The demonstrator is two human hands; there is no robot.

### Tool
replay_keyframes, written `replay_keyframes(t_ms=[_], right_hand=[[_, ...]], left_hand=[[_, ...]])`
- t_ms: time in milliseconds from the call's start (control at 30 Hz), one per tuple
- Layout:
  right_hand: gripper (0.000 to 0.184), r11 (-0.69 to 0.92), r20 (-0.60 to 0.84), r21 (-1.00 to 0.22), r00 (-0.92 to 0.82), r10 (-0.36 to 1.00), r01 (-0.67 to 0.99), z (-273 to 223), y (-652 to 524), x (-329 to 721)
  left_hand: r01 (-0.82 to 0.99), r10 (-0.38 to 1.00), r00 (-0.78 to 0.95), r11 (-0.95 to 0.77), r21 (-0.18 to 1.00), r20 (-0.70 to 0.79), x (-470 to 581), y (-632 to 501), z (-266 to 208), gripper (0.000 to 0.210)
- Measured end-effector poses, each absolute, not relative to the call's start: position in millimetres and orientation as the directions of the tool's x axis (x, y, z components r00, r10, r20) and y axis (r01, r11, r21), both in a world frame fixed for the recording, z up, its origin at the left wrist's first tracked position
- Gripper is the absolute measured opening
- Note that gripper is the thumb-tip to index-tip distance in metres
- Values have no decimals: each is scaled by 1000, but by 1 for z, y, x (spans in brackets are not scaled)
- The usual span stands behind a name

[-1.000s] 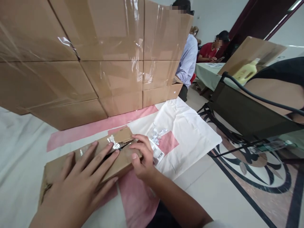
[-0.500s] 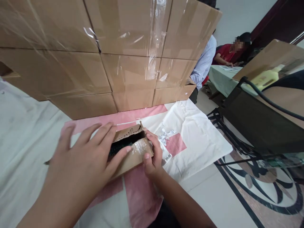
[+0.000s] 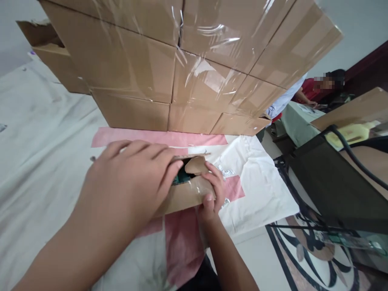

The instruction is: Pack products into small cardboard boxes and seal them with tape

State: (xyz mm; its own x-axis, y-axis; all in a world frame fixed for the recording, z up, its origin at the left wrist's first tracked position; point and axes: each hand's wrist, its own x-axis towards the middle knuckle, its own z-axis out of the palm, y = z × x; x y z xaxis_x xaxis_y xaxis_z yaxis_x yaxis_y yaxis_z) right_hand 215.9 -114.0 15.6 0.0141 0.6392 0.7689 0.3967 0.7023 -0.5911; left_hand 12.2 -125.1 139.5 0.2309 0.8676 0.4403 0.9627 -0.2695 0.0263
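"Cardboard fills your right hand (image 3: 214,188): its thumb presses the near face of the box (image 3: 184,198) and its fingers bend round the right end, so that hand is clamped on it."

"And your left hand (image 3: 127,178)?"

"It arches over the left part of the box, the thumb tip at the opening, near a torn flap (image 3: 196,165). Its other fingertips are hidden on the far side, so I cannot tell whether it grips or merely rests."

"How is the box likely to handle for you?"

"Stiff along the walls, I judge, but weak round the opening. A dark green thing (image 3: 182,176) shows inside, too little to name, so the weight is uncertain. Clear tape (image 3: 198,187) on the near face may feel slick. Your soundest holds look to be the lower walls and the right end; the flap looks the worst."

"Where does the box lie against your hands?"

"Between them, on a white cloth (image 3: 263,198): left end out of sight behind your left hand, right end within your right."

"And past that?"

"Foil scraps (image 3: 226,171) lie just beyond your right fingers. Behind the box, apart from it, stand taped cartons (image 3: 188,76). Well off to your right are a chair (image 3: 330,178), a green-clothed table (image 3: 298,121) and a person in red (image 3: 306,91)."
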Motion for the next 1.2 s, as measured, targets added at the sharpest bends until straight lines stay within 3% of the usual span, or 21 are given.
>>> replay_keyframes(t_ms=[133, 500, 733, 933, 1200], right_hand=[[50, 681, 759, -634, 125, 640, 366, 13, -116, 212], [46, 695, 784, -619, 228, 578, 365, 12, -112, 215], [42, 699, 776, -600, 72, 627, 388, 16, -119, 219], [42, 693, 755, -631, 74, 651, 349, 14, -119, 219], [40, 688, 748, -638, 64, 661, 345, 15, -119, 219]], left_hand=[[896, 880, 384, -428, 115, 280, 22, -136, 128, 47], [909, 904, 368, -399, 119, 218, 31, -148, 130, 71], [891, 874, 407, -444, 96, 267, 29, -144, 128, 44], [863, 855, 457, -493, 109, 246, 31, -139, 130, 31], [832, 867, 427, -488, 262, 256, 34, -128, 129, 17]])
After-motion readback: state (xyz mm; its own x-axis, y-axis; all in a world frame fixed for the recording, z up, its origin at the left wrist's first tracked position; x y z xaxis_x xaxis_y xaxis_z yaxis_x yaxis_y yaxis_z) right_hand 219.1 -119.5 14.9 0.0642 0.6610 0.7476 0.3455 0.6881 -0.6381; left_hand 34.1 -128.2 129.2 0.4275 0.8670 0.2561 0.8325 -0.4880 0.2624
